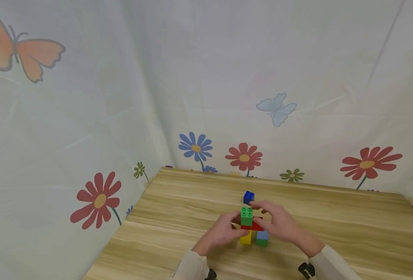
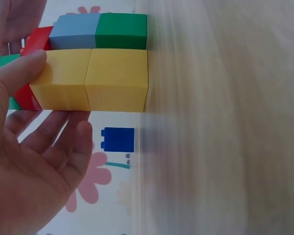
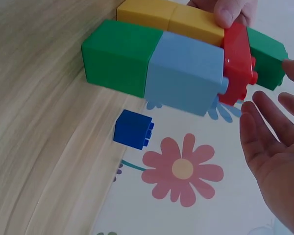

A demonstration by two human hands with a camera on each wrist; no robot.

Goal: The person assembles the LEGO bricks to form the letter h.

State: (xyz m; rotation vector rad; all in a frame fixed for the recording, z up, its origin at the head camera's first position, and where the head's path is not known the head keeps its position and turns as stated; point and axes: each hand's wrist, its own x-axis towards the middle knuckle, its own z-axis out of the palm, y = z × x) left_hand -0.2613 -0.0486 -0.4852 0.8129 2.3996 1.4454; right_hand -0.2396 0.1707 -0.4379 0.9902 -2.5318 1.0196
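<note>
A structure of toy building bricks stands on the table. One column has two yellow bricks (image 2: 116, 81); beside it, a light blue brick (image 3: 186, 71) sits on a green brick (image 3: 118, 58). Across the tops lies a red brick (image 3: 236, 61), bearing another green brick (image 1: 246, 216) at its left end. My left hand (image 1: 223, 229) holds the upper yellow brick, thumb on its near side and fingers behind. My right hand (image 1: 279, 221) is spread at the structure's right, its thumb by the top green brick; whether it touches is unclear.
A loose dark blue brick (image 1: 249, 197) stands on the wooden table (image 1: 178, 194) behind the structure. A white curtain (image 1: 213, 77) printed with flowers and butterflies hangs along the table's back and left edges.
</note>
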